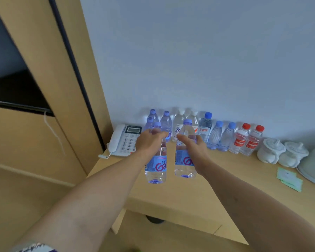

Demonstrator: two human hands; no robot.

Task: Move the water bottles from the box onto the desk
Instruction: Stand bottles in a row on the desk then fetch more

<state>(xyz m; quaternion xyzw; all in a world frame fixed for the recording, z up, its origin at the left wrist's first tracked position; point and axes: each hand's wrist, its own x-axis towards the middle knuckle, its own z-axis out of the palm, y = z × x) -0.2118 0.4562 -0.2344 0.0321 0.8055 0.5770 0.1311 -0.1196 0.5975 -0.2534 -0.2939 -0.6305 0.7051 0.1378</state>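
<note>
Our left hand (149, 142) and right hand (195, 148) each grasped 1 bottle above the surface (216, 188); a row (216, 135) stood along its back edge, the box unseen.

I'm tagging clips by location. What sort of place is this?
Probably a hotel room: a corded desk phone, lidded white cups and a row of bottled water along the wall on a wooden desk.
</note>
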